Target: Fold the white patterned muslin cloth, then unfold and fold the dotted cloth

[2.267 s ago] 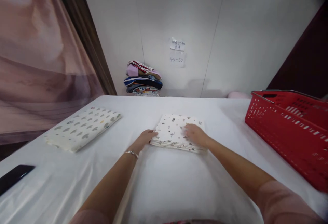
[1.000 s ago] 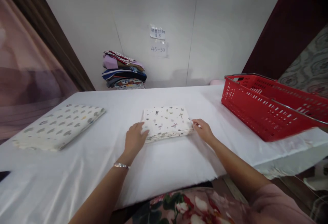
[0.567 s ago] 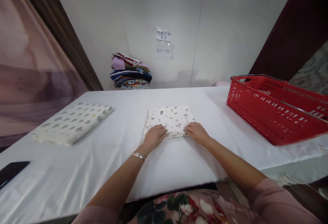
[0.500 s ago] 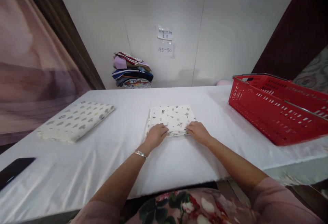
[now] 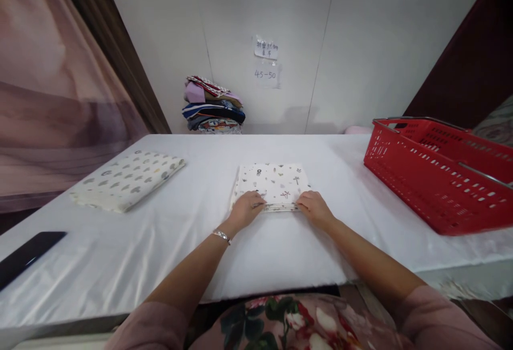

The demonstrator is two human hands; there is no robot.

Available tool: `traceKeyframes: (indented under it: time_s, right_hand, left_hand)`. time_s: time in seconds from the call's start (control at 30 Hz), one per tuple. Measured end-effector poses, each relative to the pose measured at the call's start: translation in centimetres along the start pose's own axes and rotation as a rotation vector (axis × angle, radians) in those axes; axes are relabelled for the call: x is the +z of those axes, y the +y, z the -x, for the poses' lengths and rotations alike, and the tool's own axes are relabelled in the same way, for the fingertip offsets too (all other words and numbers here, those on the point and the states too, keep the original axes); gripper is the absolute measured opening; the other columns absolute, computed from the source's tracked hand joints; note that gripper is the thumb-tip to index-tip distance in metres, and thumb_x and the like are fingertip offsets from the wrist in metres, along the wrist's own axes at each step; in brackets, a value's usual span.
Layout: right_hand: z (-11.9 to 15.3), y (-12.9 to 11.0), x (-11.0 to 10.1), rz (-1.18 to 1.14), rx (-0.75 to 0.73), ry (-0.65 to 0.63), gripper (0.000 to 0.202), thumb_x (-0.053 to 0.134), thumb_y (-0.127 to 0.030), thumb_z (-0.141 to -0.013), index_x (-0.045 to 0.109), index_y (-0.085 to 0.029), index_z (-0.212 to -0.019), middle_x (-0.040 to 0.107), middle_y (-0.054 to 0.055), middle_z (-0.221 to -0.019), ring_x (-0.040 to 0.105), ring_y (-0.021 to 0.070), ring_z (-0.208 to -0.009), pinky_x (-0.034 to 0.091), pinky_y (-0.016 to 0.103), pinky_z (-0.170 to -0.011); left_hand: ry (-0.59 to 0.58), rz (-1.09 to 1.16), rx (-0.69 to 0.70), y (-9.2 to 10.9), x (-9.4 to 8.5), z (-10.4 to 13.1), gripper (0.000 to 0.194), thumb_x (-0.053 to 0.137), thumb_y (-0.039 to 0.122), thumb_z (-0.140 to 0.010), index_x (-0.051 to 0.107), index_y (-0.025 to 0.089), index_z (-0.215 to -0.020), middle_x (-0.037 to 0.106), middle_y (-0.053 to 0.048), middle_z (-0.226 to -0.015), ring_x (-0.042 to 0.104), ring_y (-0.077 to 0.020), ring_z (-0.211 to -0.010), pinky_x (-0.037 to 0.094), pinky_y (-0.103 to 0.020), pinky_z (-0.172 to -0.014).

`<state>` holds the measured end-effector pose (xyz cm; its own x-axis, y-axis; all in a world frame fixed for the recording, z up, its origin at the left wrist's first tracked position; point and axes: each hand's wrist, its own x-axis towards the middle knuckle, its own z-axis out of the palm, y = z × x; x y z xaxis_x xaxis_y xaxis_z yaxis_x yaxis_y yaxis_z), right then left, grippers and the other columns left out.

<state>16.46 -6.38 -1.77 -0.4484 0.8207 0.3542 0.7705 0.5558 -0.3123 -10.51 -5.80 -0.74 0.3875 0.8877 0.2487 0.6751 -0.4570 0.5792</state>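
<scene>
1. The folded white cloth (image 5: 274,180), printed with small palms, lies flat near the middle of the white tablecloth (image 5: 276,256).
2. The left hand (image 5: 244,208) pinches its near edge, fingers curled over the top.
3. The right hand (image 5: 316,208) pinches that same edge near its right corner.
4. Well apart, a grey-patterned folded cloth (image 5: 130,178) lies left; a red shopping basket (image 5: 433,189) stands right.

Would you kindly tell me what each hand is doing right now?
Left hand: closed, holding the near edge of the folded rectangular white printed cloth.
Right hand: closed on that same edge, farther right.
</scene>
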Motion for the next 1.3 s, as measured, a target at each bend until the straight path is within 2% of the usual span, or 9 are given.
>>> traceKeyframes:
  time_s: [0.17, 0.37, 0.5, 0.67, 0.87, 0.93, 1.03, 1.13, 1.3]
  right_hand:
    - [0.3, 0.2, 0.2, -0.028, -0.052, 0.018, 0.02, 0.046, -0.025, -0.088, 0.065, -0.02, -0.09, 0.06, 0.006, -0.092, 0.05, 0.019, -0.086, 0.039, 0.031, -0.074]
    - [0.8, -0.1, 0.5, 0.028, -0.096, 0.06, 0.029, 0.037, -0.026, -0.092, 0.066, -0.022, -0.09, 0.061, 0.008, -0.088, 0.051, 0.0195, -0.081, 0.042, 0.033, -0.07]
    - [1.3, -0.3, 0.8, 0.069, -0.129, 0.043, 0.032, 0.035, -0.025, -0.093, 0.066, -0.02, -0.089, 0.06, 0.008, -0.087, 0.051, 0.0199, -0.079, 0.041, 0.034, -0.068]
    - [1.4, -0.8, -0.4, 0.055, -0.096, -0.077, 0.033, 0.032, -0.026, -0.092, 0.065, -0.021, -0.089, 0.06, 0.008, -0.088, 0.052, 0.0202, -0.081, 0.043, 0.034, -0.069]
    - [-1.5, -2.7, -2.5, -0.056, 0.038, -0.219, 0.037, 0.03, -0.031, -0.091, 0.066, -0.023, -0.083, 0.063, 0.006, -0.091, 0.057, 0.0202, -0.087, 0.047, 0.034, -0.074]
    - [-3.0, -3.5, -1.7, -0.088, 0.031, -0.179, 0.039, 0.029, -0.036, -0.092, 0.064, -0.023, -0.102, 0.06, 0.007, -0.112, 0.053, 0.0217, -0.105, 0.044, 0.037, -0.087]
    - [-4.1, -4.3, 0.8, -0.023, -0.044, -0.255, 0.049, 0.03, -0.046, -0.091, 0.042, -0.024, -0.133, 0.036, 0.006, -0.142, 0.03, 0.0244, -0.13, 0.028, 0.042, -0.105]
    - [-3.8, -4.4, 3.5, 0.114, -0.135, -0.377, 0.063, 0.035, -0.054, -0.088, 0.026, -0.024, -0.142, 0.02, 0.007, -0.149, 0.015, 0.0265, -0.136, 0.015, 0.048, -0.109]
    - [-2.8, -3.9, 4.9, 0.213, -0.194, -0.35, 0.067, 0.035, -0.056, -0.087, 0.018, -0.025, -0.144, 0.014, 0.007, -0.15, 0.01, 0.0257, -0.137, 0.014, 0.047, -0.109]
  left_hand:
    - [0.001, -0.128, 0.178, -1.0, 0.3, 0.0, 0.021, 0.056, 0.03, -0.082, 0.064, 0.022, -0.1, 0.061, -0.004, -0.097, 0.053, -0.0182, -0.092, 0.044, -0.032, -0.08]
    - [0.053, -0.295, 0.274, -0.5, 0.7, 0.6, 0.019, 0.046, 0.023, -0.087, 0.065, 0.023, -0.092, 0.061, -0.005, -0.09, 0.052, -0.0172, -0.086, 0.041, -0.031, -0.075]
    - [0.064, -0.377, 0.274, -0.1, 0.5, 1.5, 0.021, 0.042, 0.025, -0.09, 0.063, 0.022, -0.094, 0.061, -0.004, -0.092, 0.051, -0.0167, -0.087, 0.039, -0.031, -0.076]
    - [0.142, -0.459, 0.154, -0.8, -0.3, 2.4, 0.03, 0.04, 0.032, -0.091, 0.06, 0.017, -0.075, 0.059, -0.004, -0.081, 0.05, -0.017, -0.08, 0.038, -0.031, -0.071]
    - [0.155, -0.497, 0.186, -1.6, -0.4, 3.2, 0.026, 0.04, 0.027, -0.092, 0.06, 0.018, -0.078, 0.059, -0.004, -0.082, 0.05, -0.0165, -0.08, 0.037, -0.031, -0.073]
    - [0.149, -0.494, 0.193, -1.6, -0.4, 3.3, 0.026, 0.04, 0.027, -0.092, 0.06, 0.018, -0.079, 0.059, -0.004, -0.082, 0.05, -0.0164, -0.079, 0.037, -0.031, -0.072]
    - [0.159, -0.455, 0.183, -1.7, -0.7, 3.7, 0.027, 0.039, 0.027, -0.092, 0.06, 0.018, -0.079, 0.059, -0.004, -0.081, 0.05, -0.0161, -0.079, 0.038, -0.031, -0.072]
    - [0.204, -0.396, 0.105, -2.0, -1.3, 4.0, 0.028, 0.038, 0.029, -0.092, 0.06, 0.018, -0.078, 0.059, -0.004, -0.08, 0.051, -0.016, -0.08, 0.038, -0.031, -0.073]
    - [0.361, -0.205, -0.172, -2.9, -3.1, 2.8, 0.023, 0.042, 0.032, -0.089, 0.06, 0.02, -0.08, 0.06, -0.002, -0.084, 0.052, -0.015, -0.082, 0.04, -0.028, -0.072]
